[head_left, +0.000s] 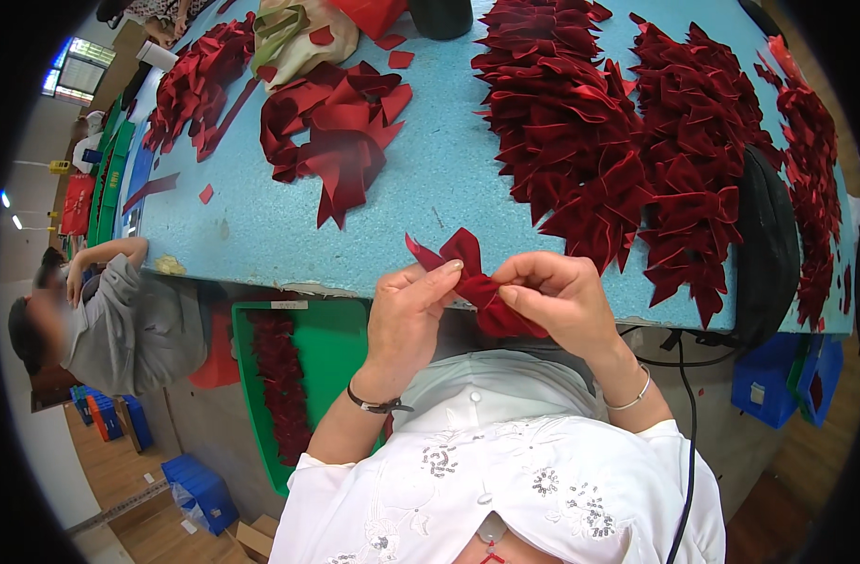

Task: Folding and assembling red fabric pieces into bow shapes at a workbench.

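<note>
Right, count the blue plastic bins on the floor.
4 show: one pair right of the person, one lower left, one beside the seated co-worker. More may be hidden under the table.

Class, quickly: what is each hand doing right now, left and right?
Left hand: closed, pinching the red ribbon bow.
Right hand: closed on the same bow, from the other side.
</note>
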The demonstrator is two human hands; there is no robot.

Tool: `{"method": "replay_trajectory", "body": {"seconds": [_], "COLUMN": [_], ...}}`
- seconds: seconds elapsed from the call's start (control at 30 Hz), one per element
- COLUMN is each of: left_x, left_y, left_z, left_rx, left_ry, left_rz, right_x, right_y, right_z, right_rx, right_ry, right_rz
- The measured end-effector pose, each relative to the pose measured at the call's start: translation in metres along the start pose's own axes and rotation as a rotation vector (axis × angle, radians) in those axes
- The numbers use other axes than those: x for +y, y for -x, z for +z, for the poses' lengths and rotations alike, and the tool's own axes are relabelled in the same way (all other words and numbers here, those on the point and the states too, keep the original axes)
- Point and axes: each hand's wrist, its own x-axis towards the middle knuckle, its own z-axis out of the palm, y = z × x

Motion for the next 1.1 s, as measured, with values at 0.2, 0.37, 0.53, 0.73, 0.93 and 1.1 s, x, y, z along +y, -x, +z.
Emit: {"method": "replay_trajectory", "body": {"seconds": [0.2, 0.37, 0.53, 0.73, 0.93, 1.1], "left_x": [-0.005, -0.003, -0.014, -0.005, 0.001, 0.002], "left_y": [0.0, 0.002, 0.0, 0.004, 0.003, -0.002], "left_z": [0.001, 0.006, -0.007, 0.005, 0.003, 0.002], "left_rx": [0.05, -0.013, -0.021, -0.037, -0.066, -0.134], "left_ry": [0.252, -0.028, -0.176, -0.086, -0.119, -0.103], "left_rz": [-0.138, -0.013, 0.059, 0.072, -0.08, -0.066], "right_x": [0.004, -0.005, 0.0, 0.0, 0.001, 0.003], "right_y": [-0.004, -0.002, -0.003, -0.001, -0.003, -0.001], "right_z": [-0.001, 0.009, 0.008, 0.007, 0.009, 0.009], "right_rx": [0.015, 0.11, 0.072, 0.027, 0.051, 0.099], "right_ry": [-0.198, 0.23, 0.424, 0.304, 0.596, 0.597], "right_rz": [0.037, -0.286, -0.412, -0.334, -0.585, -0.666]}}
